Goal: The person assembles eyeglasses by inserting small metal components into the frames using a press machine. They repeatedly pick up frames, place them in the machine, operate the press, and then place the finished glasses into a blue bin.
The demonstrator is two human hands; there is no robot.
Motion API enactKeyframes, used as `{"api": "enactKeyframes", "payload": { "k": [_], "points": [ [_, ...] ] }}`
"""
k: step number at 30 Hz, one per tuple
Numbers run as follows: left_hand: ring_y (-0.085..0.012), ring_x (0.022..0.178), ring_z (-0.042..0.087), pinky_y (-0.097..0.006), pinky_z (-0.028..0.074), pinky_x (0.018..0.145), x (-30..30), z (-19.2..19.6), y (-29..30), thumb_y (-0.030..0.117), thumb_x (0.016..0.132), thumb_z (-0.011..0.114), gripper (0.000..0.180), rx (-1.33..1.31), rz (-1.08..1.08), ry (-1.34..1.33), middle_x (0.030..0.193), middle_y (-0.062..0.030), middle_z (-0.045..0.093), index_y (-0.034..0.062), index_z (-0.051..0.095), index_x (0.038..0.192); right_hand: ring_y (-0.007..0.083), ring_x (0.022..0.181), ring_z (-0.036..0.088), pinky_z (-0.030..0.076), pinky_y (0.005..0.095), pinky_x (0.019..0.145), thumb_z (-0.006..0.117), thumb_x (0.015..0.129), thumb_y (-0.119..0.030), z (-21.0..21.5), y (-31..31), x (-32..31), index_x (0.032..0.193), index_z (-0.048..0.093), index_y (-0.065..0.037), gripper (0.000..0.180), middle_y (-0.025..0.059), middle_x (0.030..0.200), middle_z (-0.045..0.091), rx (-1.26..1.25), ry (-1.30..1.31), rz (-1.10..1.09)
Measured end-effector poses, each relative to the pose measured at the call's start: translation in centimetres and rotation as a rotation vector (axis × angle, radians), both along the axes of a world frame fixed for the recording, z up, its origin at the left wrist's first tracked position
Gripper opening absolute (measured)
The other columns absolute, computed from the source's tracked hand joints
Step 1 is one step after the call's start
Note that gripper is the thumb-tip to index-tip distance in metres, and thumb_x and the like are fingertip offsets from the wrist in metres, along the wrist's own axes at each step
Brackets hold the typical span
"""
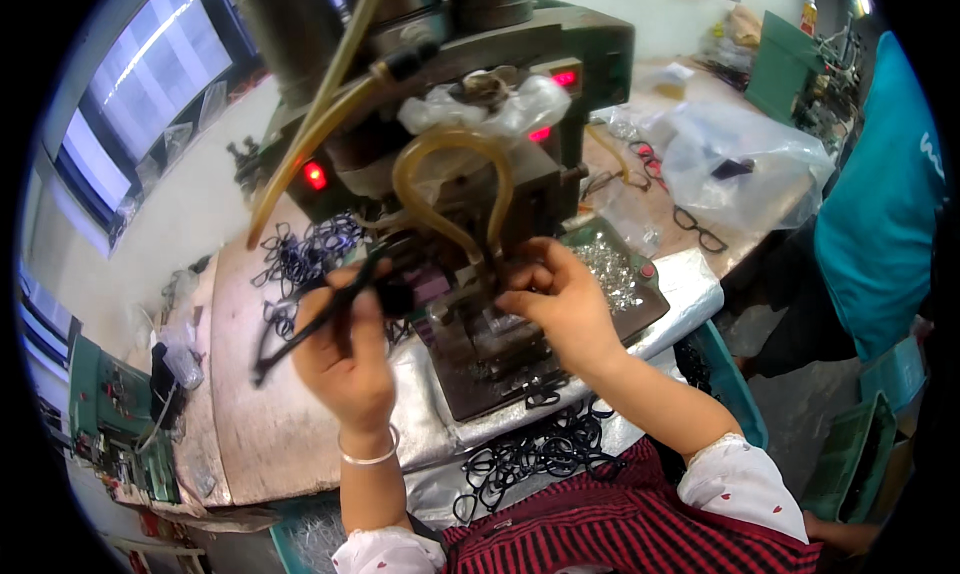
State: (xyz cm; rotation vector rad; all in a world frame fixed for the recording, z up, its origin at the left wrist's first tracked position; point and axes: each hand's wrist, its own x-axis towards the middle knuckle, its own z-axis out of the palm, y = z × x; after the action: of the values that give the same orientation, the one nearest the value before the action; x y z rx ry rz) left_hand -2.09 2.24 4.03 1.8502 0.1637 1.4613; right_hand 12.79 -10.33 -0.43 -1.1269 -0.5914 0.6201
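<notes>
My left hand point(350, 364) grips a black eyeglass frame point(300, 332), smeared by motion, left of the machine's working head. A silver bangle circles that wrist. My right hand point(568, 309) is at the fixture point(480, 324) under the head, thumb and fingers pinched together; whatever they hold is hidden or too small to name. The green press-like machine point(600, 49) stands in front of me with red displays and a looped yellowish hose point(455, 139). Beside my right hand, many small shiny metal pieces point(612, 274) lie on the dark machine base point(640, 314).
Black eyeglass frames are heaped left of the machine point(305, 254) and near my lap point(540, 454). A clear plastic bag point(740, 144) and loose glasses point(700, 229) lie at the right. A person in a teal top point(880, 214) is close on the right, above a green crate point(850, 459).
</notes>
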Motion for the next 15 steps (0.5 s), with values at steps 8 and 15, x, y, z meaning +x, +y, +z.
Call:
{"api": "enactKeyframes", "payload": {
  "k": [8, 15],
  "points": [
    [-0.0201, 0.045, 0.058, -0.026, 0.045, 0.036, -2.2, -2.4, -6.9, 0.028, 0.104, 0.039, 0.035, -1.137, -0.904, 0.528, 0.063, -0.0177, 0.063, -0.0034, 0.056, 0.108, 0.0364, 0.124, 0.050, 0.041, 0.0465, 0.102, 0.075, 0.073, -0.015, -6.4, -5.8, 6.1, 0.100, 0.071, -0.006, 0.029, 0.0184, 0.120, 0.062, -0.631, -1.103, -0.574],
    [-0.0161, 0.046, 0.056, -0.023, 0.040, 0.033, 1.8, -3.3, -7.5, 0.029, 0.104, 0.041, 0.036, -1.400, -0.779, 0.566, 0.062, -0.0137, 0.062, -0.0026, 0.057, 0.108, 0.0349, 0.110, 0.055, 0.045, 0.0445, 0.088, 0.074, 0.074, -0.013, -9.3, -5.6, 9.3, 0.085, 0.067, -0.005, 0.016, 0.0132, 0.106, 0.064, -0.582, -1.113, -0.608]
  ]
}}
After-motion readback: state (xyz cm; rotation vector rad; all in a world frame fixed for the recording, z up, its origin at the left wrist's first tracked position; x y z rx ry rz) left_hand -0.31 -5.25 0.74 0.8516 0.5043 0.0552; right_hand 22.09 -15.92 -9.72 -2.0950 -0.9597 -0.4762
